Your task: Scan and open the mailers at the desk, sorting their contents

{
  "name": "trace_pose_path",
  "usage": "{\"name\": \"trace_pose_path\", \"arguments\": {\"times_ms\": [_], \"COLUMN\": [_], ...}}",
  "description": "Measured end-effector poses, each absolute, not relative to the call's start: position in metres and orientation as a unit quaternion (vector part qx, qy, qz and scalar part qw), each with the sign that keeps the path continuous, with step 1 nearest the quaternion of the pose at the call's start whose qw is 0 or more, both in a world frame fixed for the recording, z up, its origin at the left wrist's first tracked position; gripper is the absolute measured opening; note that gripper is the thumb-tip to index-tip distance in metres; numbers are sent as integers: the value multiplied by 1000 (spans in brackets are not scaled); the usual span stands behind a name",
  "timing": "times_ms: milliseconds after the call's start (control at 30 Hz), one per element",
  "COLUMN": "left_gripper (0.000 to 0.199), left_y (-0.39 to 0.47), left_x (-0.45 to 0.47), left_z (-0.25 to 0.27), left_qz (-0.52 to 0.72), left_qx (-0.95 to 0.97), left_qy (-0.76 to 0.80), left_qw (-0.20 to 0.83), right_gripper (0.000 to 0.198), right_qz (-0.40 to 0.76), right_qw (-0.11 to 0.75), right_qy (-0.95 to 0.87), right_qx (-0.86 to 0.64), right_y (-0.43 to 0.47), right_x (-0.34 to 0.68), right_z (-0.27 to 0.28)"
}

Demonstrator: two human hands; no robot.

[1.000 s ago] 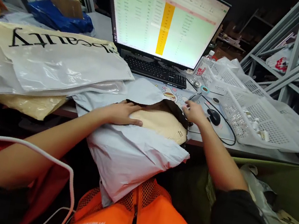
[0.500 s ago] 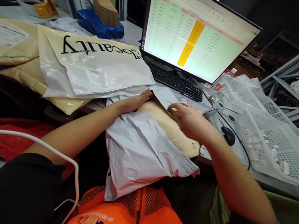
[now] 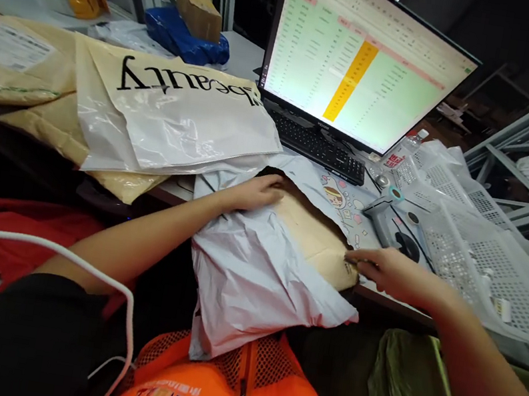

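A grey plastic mailer bag hangs over the desk's front edge onto my lap. A tan package lies partly inside its open mouth. My left hand rests flat at the bag's opening, on the tan package's near-left end. My right hand pinches the tan package's lower right corner with fingertips together. A grey barcode scanner lies on the desk just beyond my right hand.
A monitor with a spreadsheet and a black keyboard stand behind. A black mouse sits by white mesh baskets at right. Cream and tan poly bags pile at left. A white cable crosses my lap.
My right hand has moved from the desk near the mouse, across the bag's mouth, down to the package's lower right corner. The view shifted right. My left hand stayed at the opening.
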State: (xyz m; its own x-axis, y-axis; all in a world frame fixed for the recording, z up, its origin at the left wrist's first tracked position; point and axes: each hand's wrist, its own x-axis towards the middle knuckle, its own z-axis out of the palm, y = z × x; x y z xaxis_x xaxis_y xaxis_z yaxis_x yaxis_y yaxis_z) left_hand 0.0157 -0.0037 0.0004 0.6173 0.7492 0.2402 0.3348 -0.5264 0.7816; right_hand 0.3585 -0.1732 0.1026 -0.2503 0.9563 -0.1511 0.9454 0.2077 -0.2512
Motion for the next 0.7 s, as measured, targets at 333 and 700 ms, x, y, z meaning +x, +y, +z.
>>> {"name": "trace_pose_path", "arguments": {"times_ms": [333,700], "left_gripper": [25,36], "left_y": [-58,-67], "left_x": [46,60], "left_z": [7,-16], "left_qz": [159,220], "left_qx": [958,940], "left_qy": [234,258], "left_qw": [39,-34], "right_gripper": [54,38], "right_qz": [-25,151], "right_qw": [80,299], "right_qy": [-659,-781], "right_qx": [-748,-527], "right_y": [-124,-131], "right_x": [381,254], "right_z": [26,16]}}
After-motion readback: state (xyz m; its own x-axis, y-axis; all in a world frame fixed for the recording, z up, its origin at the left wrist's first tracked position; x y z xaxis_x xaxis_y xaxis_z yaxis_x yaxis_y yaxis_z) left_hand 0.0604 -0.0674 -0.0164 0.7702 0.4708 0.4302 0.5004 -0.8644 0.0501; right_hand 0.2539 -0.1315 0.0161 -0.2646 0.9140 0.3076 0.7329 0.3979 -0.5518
